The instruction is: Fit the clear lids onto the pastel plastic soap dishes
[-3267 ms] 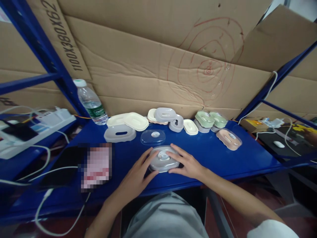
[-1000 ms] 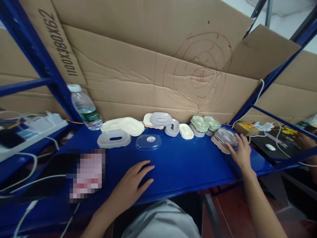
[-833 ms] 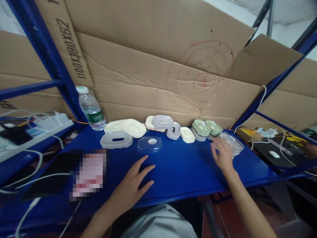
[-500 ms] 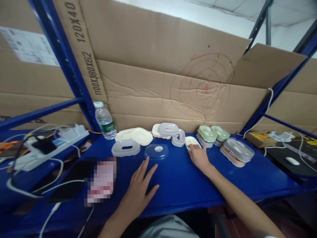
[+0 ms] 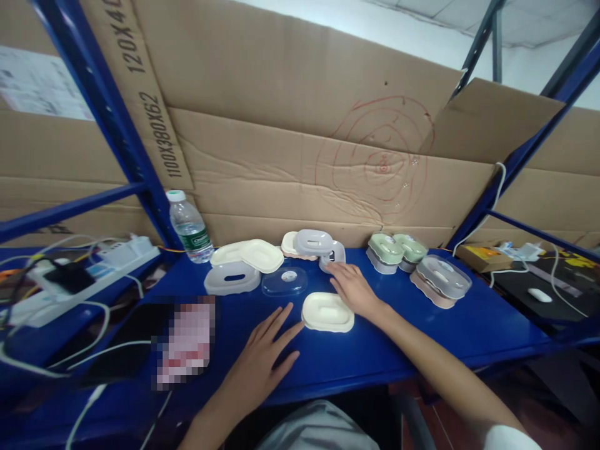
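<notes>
My left hand (image 5: 264, 356) lies flat on the blue shelf (image 5: 412, 325), fingers spread, holding nothing; its fingertips almost touch a cream oval tray (image 5: 327, 311) in front of me. My right hand (image 5: 352, 289) rests open just behind that tray, fingers stretched toward a grey piece (image 5: 334, 253) at the back. A clear lid (image 5: 284, 282) lies left of my right hand. A grey box stacked on a pink one (image 5: 441, 280) stands at the right.
Along the cardboard wall (image 5: 300, 144) sit cream and grey trays (image 5: 241, 262), two green boxes (image 5: 396, 249) and a water bottle (image 5: 188, 226). A power strip with cables (image 5: 84, 269) and a dark phone (image 5: 122, 337) lie left. A mouse (image 5: 540, 294) sits far right.
My right hand set the grey box on the pink one at the right, then came back left and pulled the cream tray forward. My left hand stayed flat.
</notes>
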A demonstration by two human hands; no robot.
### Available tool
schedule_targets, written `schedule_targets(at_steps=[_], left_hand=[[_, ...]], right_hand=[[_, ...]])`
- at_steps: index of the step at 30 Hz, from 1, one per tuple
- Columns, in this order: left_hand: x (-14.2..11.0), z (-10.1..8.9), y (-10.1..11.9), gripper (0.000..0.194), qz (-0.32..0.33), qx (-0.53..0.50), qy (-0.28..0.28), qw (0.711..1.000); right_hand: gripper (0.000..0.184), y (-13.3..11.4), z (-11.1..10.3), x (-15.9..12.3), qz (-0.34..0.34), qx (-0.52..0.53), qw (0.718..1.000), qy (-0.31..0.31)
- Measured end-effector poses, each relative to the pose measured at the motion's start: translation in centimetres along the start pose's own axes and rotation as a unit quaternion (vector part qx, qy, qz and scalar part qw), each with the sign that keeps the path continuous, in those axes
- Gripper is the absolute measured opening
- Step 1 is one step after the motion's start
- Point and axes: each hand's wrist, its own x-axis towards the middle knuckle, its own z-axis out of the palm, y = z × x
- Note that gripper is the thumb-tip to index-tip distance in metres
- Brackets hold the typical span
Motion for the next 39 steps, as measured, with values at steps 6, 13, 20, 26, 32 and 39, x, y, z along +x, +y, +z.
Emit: schedule_targets(at_steps=[6,13,20,26,32,39], left_hand=[[0.2,-0.5,0.3,0.054,0.016,-0.012,-0.046,0.999],[-0.2,0.2,-0.1,0.051,-0.012,-0.03,-0.027,0.999],[-0.2,0.4,-0.2,0.05,-0.022,-0.049,-0.017,0.998],[-0.2,0.2,0.0,0.055,-0.042,-0.048,-0.021,0.998],[-0.3,0.3,0.1,0.059,-0.048,-0.054,-0.015,0.997],[0.1,0.1,0.1,0.053,-0.026,-0.03,0.021,0.999]], right_hand=[[0.047,2.8,1.7,2.4,0.123,-0.096,0.987,-0.038],[0.027,3.3,-1.8,-2.5,0.167,-0.178,0.967,-0.078],[0.031,0.6,-3.8,-7.8,0.136,-0.085,0.987,-0.003],[0.03,-2.2,-2.9,-6.3,0.054,-0.002,0.999,0.004],[0.034,-5.3,-1.5,-6.2,-0.03,0.058,0.997,-0.05],[0.042,-5.7,-0.4,-7.2,-0.057,0.068,0.995,-0.034]])
